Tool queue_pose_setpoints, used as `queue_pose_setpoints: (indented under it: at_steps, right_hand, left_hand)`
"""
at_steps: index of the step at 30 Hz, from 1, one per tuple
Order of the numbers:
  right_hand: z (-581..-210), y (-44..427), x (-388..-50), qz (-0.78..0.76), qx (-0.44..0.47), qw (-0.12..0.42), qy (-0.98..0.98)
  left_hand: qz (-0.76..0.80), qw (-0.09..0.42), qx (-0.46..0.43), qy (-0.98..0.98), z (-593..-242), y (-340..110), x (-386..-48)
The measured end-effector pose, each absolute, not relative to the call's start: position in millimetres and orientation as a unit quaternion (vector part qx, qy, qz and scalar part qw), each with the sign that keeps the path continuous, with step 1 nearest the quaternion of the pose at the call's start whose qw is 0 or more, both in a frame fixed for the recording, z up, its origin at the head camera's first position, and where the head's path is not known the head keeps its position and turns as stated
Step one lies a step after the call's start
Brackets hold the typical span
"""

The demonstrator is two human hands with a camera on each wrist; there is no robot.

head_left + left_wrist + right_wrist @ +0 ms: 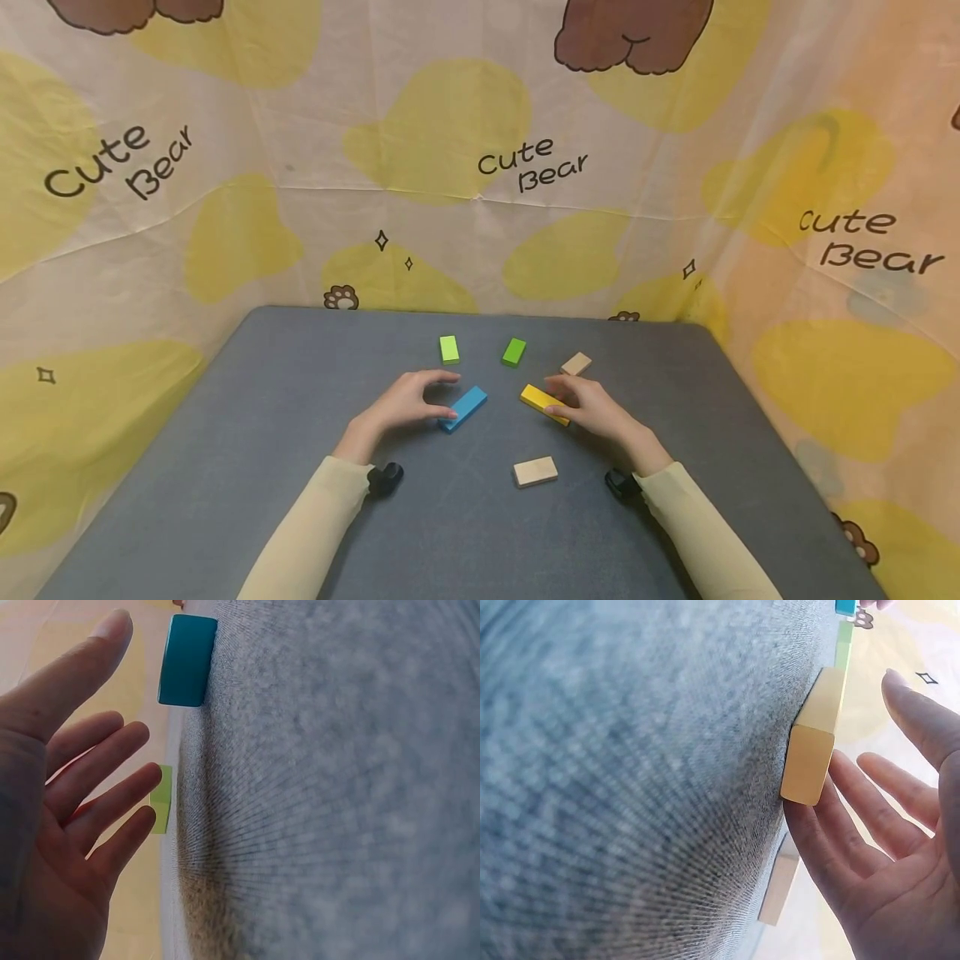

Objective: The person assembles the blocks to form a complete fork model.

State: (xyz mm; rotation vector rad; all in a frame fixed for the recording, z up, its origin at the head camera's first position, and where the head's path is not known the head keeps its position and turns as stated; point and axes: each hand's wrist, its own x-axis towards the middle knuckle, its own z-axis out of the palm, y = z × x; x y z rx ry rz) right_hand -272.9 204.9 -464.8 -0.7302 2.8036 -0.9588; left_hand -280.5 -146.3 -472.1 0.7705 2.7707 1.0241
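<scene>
My left hand [407,400] hovers beside a blue rectangular block [468,407], thumb and fingers spread apart. In the left wrist view a gap shows between the thumb and the blue block [186,660]. Across from it, my right hand [594,407] is at a yellow block [542,401], its thumb overlapping the near end in the head view. The right wrist view shows the fingers stretched out behind the yellow block [810,761] and the thumb away from it. Whether those fingers touch it, I cannot tell. Both long blocks lie flat and slanted on the table.
Towards the back of the grey table [337,342] lie a light green block [449,350] and a darker green block [513,352]. A plain wooden block [577,363] sits just beyond the right hand, another wooden block [536,472] nearer me. A patterned cloth [450,250] hangs behind.
</scene>
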Motion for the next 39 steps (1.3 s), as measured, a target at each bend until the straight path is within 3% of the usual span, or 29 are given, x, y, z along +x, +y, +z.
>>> queue_pose_setpoints:
  at_steps: [39]
  right_hand:
    - [-472.0, 210.3, -277.5, -0.327, -0.224, 0.069, 0.916]
  left_hand:
    - [0.35, 0.126, 0.287, 0.883, -478.3, -140.1, -291.8]
